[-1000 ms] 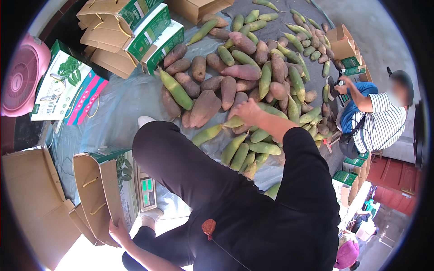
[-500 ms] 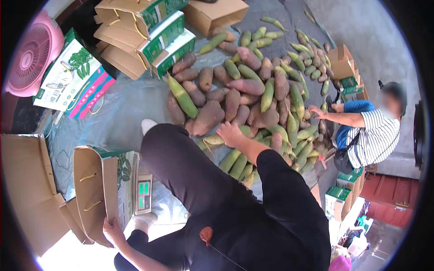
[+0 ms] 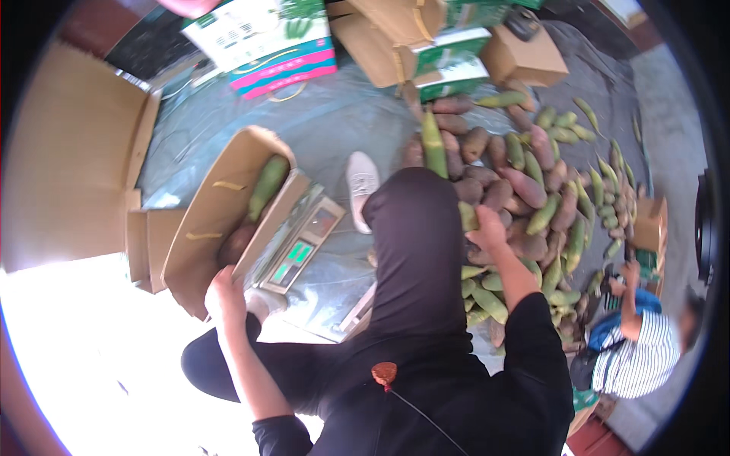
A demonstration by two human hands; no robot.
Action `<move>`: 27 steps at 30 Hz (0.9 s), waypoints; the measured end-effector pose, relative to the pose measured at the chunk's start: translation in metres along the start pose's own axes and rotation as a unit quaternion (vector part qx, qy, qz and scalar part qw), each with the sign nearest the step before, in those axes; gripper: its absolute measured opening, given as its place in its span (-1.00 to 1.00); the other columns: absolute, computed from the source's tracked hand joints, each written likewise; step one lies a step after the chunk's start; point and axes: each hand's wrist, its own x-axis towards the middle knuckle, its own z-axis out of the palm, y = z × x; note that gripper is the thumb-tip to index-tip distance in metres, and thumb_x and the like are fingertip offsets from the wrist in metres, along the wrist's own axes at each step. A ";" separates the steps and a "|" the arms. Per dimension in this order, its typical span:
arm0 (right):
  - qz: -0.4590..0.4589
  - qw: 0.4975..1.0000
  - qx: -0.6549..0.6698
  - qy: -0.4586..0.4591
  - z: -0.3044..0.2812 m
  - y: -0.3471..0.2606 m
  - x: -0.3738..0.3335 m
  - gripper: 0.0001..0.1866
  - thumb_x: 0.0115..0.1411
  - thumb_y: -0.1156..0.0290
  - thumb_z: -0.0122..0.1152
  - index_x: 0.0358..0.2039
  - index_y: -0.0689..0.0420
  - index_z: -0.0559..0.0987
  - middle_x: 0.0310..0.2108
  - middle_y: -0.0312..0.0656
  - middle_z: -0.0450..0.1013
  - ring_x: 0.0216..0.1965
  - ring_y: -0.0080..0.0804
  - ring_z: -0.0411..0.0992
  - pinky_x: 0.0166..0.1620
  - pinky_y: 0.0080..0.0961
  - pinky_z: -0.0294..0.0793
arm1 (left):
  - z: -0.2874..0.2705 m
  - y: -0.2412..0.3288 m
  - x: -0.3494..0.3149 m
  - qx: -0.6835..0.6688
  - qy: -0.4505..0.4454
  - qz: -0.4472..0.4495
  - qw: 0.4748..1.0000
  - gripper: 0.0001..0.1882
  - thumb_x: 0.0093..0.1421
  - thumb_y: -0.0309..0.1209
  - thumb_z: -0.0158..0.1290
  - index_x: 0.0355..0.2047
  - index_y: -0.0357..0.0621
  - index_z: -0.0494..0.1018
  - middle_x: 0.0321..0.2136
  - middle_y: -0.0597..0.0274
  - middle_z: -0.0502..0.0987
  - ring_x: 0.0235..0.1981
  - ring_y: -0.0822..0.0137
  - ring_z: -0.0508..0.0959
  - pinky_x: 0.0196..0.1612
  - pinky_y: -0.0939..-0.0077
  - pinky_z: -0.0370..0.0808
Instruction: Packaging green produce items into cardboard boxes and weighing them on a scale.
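A tall brown cardboard carton (image 3: 205, 201) with yellow cord handles stands on a scale (image 3: 308, 247) with a lit green display. My left hand (image 3: 226, 299) is closed on the carton's near rim. Inside it are a green radish (image 3: 268, 185) and a purplish-brown root (image 3: 238, 245). Beyond my raised knee, my right hand (image 3: 489, 231) is closed at a green radish (image 3: 467, 217), partly hidden by my fingers and knee. Around it lies the pile of purplish-brown roots (image 3: 525, 186) and green radishes, some with pale ends.
Open cartons (image 3: 395, 34) and a printed box (image 3: 266, 45) stand at the back. A large cardboard sheet (image 3: 68, 152) is at the left. Plastic sheeting (image 3: 334, 114) covers the floor. At the right, a person in a striped shirt (image 3: 635, 361) works beside another carton (image 3: 650, 220).
My view has turned left, bringing the carton's inside into sight. My right hand remains at the pile, now around a green radish. My left hand still holds the carton's rim.
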 end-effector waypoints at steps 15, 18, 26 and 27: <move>-0.391 0.827 0.393 0.091 -0.258 -0.285 0.034 -0.37 -0.13 0.57 0.33 0.02 0.22 0.34 -0.15 -0.20 0.40 -0.15 -0.49 0.40 -0.13 -0.56 0.47 | 0.013 -0.023 -0.004 -0.025 0.065 0.063 0.996 -0.85 -0.02 -0.51 0.04 -0.38 -0.09 0.50 -0.44 0.16 0.52 -0.30 0.12 0.52 -0.25 0.24 0.46; -0.496 0.779 0.382 0.031 -0.261 -0.356 0.021 -0.36 -0.13 0.53 0.35 0.02 0.20 0.34 -0.14 -0.23 0.41 -0.11 -0.44 0.40 -0.08 -0.45 0.41 | 0.012 -0.019 -0.005 -0.037 0.078 0.076 0.993 -0.85 -0.04 -0.53 0.02 -0.41 -0.11 0.50 -0.45 0.16 0.52 -0.32 0.12 0.52 -0.27 0.25 0.46; -0.572 0.815 0.097 0.013 -0.136 -0.474 0.009 -0.46 -0.23 0.37 0.39 -0.16 0.06 0.43 -0.24 -0.19 0.44 -0.12 -0.19 0.39 -0.15 -0.25 0.40 | 0.009 -0.021 -0.006 0.003 0.063 0.066 0.996 -0.87 0.01 -0.55 -0.07 -0.45 -0.13 0.47 -0.47 0.12 0.51 -0.32 0.10 0.53 -0.29 0.24 0.47; -0.566 0.819 0.098 0.013 -0.123 -0.477 0.011 -0.46 -0.23 0.37 0.39 -0.16 0.06 0.43 -0.24 -0.19 0.44 -0.12 -0.19 0.39 -0.15 -0.25 0.40 | 0.009 -0.019 -0.004 0.003 0.059 0.072 0.996 -0.87 0.01 -0.55 -0.07 -0.45 -0.13 0.47 -0.47 0.12 0.51 -0.32 0.10 0.53 -0.29 0.24 0.47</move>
